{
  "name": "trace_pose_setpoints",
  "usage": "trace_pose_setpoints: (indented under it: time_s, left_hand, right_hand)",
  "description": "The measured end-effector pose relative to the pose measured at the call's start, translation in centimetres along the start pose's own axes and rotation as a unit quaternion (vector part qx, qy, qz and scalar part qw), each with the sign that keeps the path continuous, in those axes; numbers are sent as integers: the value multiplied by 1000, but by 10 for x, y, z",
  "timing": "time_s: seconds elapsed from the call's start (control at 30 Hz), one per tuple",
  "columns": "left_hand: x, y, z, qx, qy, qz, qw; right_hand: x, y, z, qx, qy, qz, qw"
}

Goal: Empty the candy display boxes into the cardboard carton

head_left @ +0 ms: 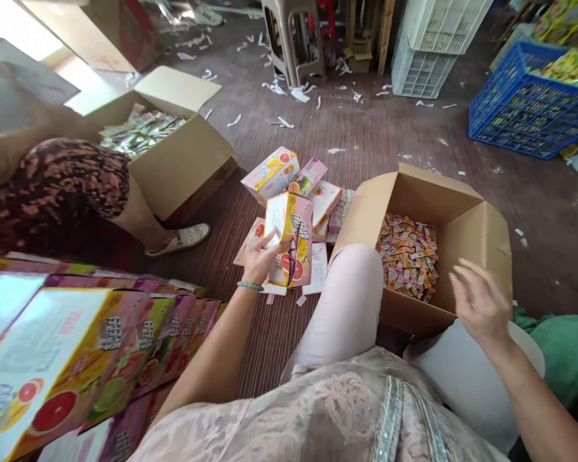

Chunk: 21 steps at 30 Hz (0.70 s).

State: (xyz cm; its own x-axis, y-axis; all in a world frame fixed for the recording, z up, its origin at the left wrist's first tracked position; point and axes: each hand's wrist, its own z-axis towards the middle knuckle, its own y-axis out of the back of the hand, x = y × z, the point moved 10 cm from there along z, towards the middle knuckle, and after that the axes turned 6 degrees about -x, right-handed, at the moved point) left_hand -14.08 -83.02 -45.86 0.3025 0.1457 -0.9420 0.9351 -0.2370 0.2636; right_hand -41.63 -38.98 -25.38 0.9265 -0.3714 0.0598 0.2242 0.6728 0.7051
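My left hand point(262, 255) grips a pink-and-yellow printed carton point(302, 240) with grapefruit pictures, its thumb and fingers on the near white side. A dark gap shows along the carton's printed face. Under and behind it lie more printed cartons point(272, 173) in a loose pile on the floor. Over the near right edge of a cardboard box point(460, 192), my right hand point(479, 301) is raised with its fingers bent and apart, and nothing shows in it. Many small orange-and-pink sachets point(409, 256) cover the bottom of that box, between my knees.
Stacked printed cartons point(77, 359) fill the lower left. Another person's leg point(139, 218) is beside a second cardboard box point(187, 167) of green-and-white sachets. A grey stool point(296, 45), white crates point(421, 70) and a blue crate point(525, 102) stand farther back. Paper scraps litter the floor.
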Motion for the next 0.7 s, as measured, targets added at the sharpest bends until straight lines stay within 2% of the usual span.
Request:
trace_pose_setpoints:
  time_s: [0.07, 0.13, 0.17, 0.23, 0.3, 0.37, 0.43, 0.5, 0.57, 0.63, 0.7]
  left_hand:
    - [-86, -27, -9, 44, -112, 30, 992]
    - [-170, -70, -36, 116, -217, 36, 969]
    - [-206, -95, -55, 162, -258, 30, 952]
    - [-260, -143, -92, 251, -315, 21, 915]
    - [-286, -188, -116, 324, -322, 26, 889]
    - [-282, -231, -126, 402, -255, 28, 879]
    - [-260, -269, -132, 480, -148, 31, 864]
    - [-232, -299, -150, 558, -58, 41, 827]
    - [-204, -319, -180, 639, 13, 56, 767]
    - [-181, -328, -216, 710, 79, 57, 698]
    - [-173, -335, -240, 740, 103, 23, 664]
  right_hand:
    - [46, -12, 40, -19, 66, 63, 996]
    - [85, -24, 76, -20, 138, 92, 986]
    - [97, -30, 91, -10, 165, 91, 982]
    - [101, -41, 114, 14, 187, 65, 980]
    - [87, -43, 124, 33, 185, 38, 982]
    - [68, -33, 121, 34, 178, 36, 983]
    - [53, -17, 110, 24, 163, 55, 985]
    - [40, -4, 99, 11, 129, 86, 988]
    - [27, 5, 90, -4, 80, 135, 988]
    - [10, 8, 85, -24, 18, 208, 978]
    - [-17, 2, 80, -29, -79, 295, 952]
